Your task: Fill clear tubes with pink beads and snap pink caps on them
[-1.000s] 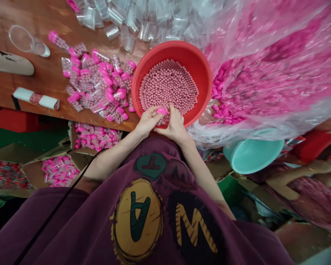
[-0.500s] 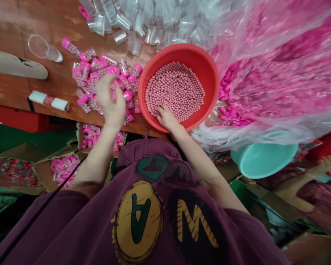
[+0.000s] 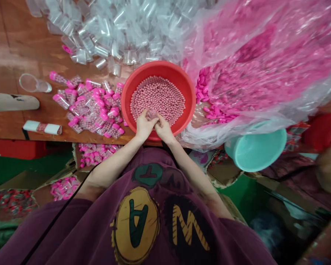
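Past the near edge of the brown wooden counter (image 3: 13, 62), a red crate (image 3: 16, 148) stands above a green floor (image 3: 30, 162), with flattened cardboard boxes (image 3: 22, 180) to the left and a teal plastic basin (image 3: 255, 150) to the right.

A plastic basin (image 3: 135, 92) of beads (image 3: 157, 97) sits on the worktop (image 3: 16, 73). Over its near rim, the left hand (image 3: 143, 126) and right hand (image 3: 164, 129) hold a small tube (image 3: 151, 115) between them. Filled bottles (image 3: 93, 110) lie left of the basin, empty tubes (image 3: 99, 40) beyond it, and a plastic bag of caps (image 3: 259, 62) to its right. A second basin (image 3: 256, 151) sits lower right, past the worktop's edge.
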{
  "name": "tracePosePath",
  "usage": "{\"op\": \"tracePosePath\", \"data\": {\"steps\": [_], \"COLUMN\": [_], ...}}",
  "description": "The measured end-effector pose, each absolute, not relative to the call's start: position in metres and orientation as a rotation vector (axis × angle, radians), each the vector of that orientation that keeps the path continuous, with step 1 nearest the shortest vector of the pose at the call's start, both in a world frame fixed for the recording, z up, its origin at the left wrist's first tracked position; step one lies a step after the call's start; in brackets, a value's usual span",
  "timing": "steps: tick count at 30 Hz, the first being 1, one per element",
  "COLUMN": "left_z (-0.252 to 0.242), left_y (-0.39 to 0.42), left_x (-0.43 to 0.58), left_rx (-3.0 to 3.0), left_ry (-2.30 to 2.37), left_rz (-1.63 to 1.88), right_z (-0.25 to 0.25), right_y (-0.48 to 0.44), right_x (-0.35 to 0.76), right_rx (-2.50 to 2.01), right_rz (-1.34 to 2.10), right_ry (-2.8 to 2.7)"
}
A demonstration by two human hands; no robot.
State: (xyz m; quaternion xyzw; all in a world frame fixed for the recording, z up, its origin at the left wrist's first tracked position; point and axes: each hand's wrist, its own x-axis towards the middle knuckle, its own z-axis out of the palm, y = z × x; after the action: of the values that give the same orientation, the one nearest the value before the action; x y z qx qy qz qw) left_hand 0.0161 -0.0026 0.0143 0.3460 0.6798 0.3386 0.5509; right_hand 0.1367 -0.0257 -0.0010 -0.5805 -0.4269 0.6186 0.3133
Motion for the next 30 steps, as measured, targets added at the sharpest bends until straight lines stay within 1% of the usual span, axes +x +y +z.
{"op": "tracePosePath", "data": {"steps": [4,8,11,14,16,18,20,25,27,30], "left_z": [0.018,0.023,0.022,0.021,0.019,0.015,0.008,-0.009,-0.015,-0.023], "left_y": [-0.004,-0.001,0.012,0.036,0.051,0.061,0.063,0.042,0.032,0.023], "left_x": [0.038,0.048,0.036,0.016,0.009,0.015,0.034,0.103,0.116,0.108], "left_rx": [0.446,0.490,0.924,1.547,1.853,2.041,2.138,2.154,2.117,1.977], "left_ry": [1.583,1.531,1.583,1.684,1.746,1.736,1.649,1.444,1.417,1.387], "left_rz": [0.848,0.768,0.567,0.249,0.002,-0.227,-0.332,-0.306,-0.233,-0.039], "right_z": [-0.011,-0.009,0.002,0.015,0.021,0.023,0.020,0.003,-0.008,-0.024], "right_y": [-0.035,-0.038,-0.039,-0.041,-0.042,-0.040,-0.036,-0.022,-0.018,-0.015], "right_x": [0.146,0.154,0.159,0.180,0.209,0.249,0.292,0.361,0.363,0.352], "right_rx": [-1.582,-1.640,-1.679,-1.604,-1.624,-1.811,-2.039,-2.395,-2.513,-2.599], "right_rz": [1.561,1.493,1.408,1.261,1.142,1.003,0.872,0.732,0.736,0.759], "right_ry": [-1.033,-1.106,-1.280,-1.391,-1.360,-1.277,-1.213,-1.192,-1.170,-1.158]}}
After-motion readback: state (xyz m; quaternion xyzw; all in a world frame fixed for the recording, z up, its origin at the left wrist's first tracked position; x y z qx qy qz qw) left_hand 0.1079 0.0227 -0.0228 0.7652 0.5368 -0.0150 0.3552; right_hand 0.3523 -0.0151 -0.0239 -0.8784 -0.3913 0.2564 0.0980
